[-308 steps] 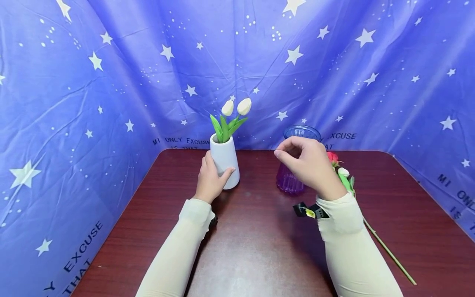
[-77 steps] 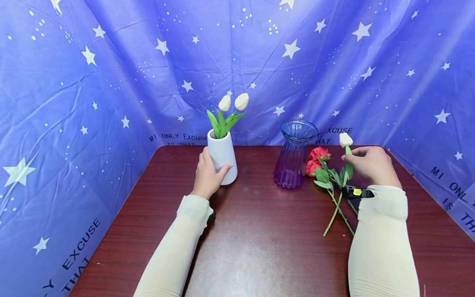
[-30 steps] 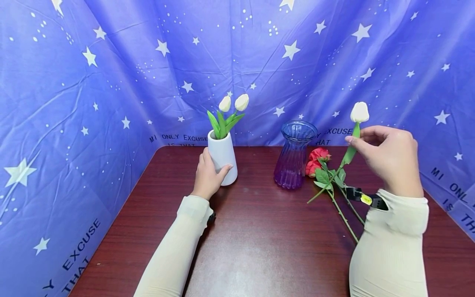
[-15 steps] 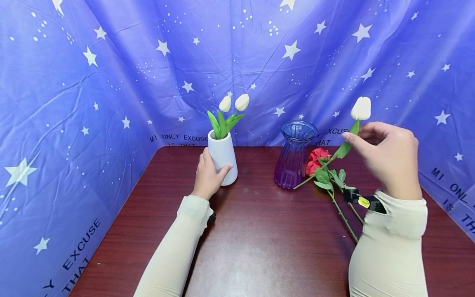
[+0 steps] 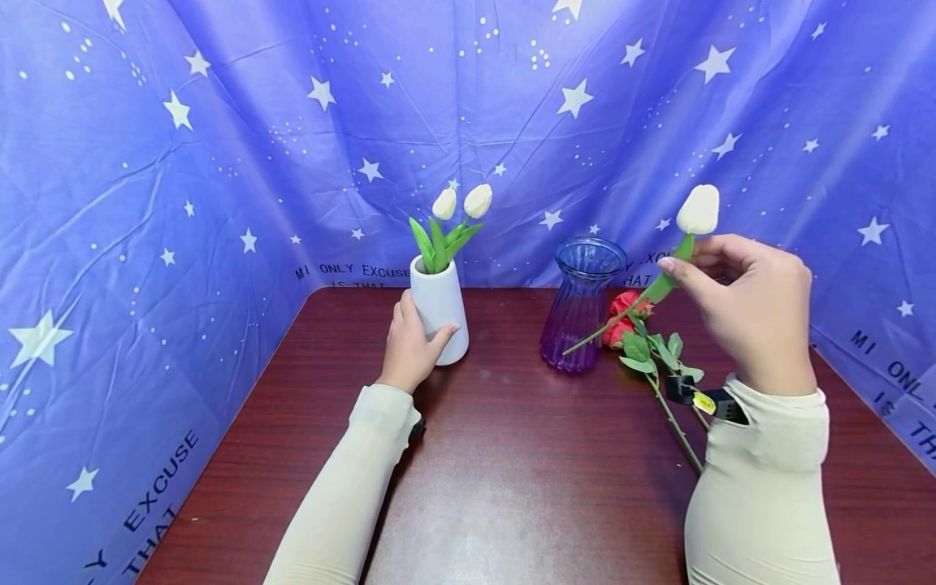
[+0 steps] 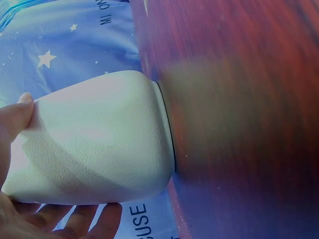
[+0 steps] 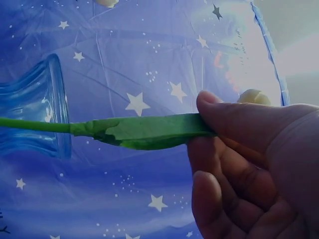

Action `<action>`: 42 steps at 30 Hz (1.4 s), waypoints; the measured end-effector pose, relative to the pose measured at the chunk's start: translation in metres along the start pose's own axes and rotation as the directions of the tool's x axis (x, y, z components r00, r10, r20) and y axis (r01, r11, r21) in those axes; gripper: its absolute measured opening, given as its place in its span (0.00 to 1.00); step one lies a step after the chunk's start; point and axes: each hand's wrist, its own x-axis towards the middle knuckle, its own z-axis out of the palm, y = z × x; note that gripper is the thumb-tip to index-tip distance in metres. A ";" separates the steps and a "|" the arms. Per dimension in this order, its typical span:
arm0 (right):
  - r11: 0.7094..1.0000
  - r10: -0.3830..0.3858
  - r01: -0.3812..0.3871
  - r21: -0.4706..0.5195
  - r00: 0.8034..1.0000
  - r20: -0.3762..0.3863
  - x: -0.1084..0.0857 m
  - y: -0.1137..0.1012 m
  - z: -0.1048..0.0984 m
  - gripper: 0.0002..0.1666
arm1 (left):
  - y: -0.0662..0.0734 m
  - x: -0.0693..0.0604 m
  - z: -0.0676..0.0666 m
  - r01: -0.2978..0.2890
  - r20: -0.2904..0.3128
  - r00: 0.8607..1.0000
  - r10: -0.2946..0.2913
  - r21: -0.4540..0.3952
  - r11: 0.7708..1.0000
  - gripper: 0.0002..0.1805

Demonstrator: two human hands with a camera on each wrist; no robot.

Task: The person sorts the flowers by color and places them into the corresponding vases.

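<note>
My left hand (image 5: 413, 345) grips a white vase (image 5: 439, 313) that stands upright on the table. Two white tulips with green leaves (image 5: 437, 246) rise from its mouth. In the left wrist view, thumb and fingers lie on either side of the vase (image 6: 99, 139). Raised at the right, my right hand (image 5: 760, 305) pinches a single white tulip (image 5: 698, 210) by its leaf, just under the bloom. Its stem slants down to the left, across the blue-purple glass vase (image 5: 578, 317) in the head view. The right wrist view shows the green leaf (image 7: 154, 130) between thumb and fingers.
Red roses (image 5: 625, 309) lie on the table right of the glass vase, their leafy stems reaching toward the right forearm. A starry blue curtain (image 5: 512, 122) hangs behind and beside the dark red wooden table (image 5: 468, 487).
The right hand has picked the tulip up from beside the roses, raised it and shifted left, the stem swinging leftward over the glass vase. The left hand keeps its hold on the white vase.
</note>
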 end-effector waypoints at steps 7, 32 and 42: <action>0.998 -0.035 0.036 0.058 0.999 -0.035 -0.004 -0.009 0.006 0.13 | 0.001 0.000 0.000 0.010 0.011 1.000 -0.010 -0.001 1.000 0.51; 0.931 -0.122 0.169 0.323 0.979 -0.162 -0.016 -0.039 0.026 0.09 | 0.001 0.001 -0.001 0.007 0.003 1.000 -0.007 -0.006 1.000 0.51; 0.858 -0.091 0.191 0.477 0.970 -0.225 -0.020 -0.059 0.038 0.10 | 0.002 0.001 0.001 0.013 0.004 1.000 -0.013 -0.014 1.000 0.50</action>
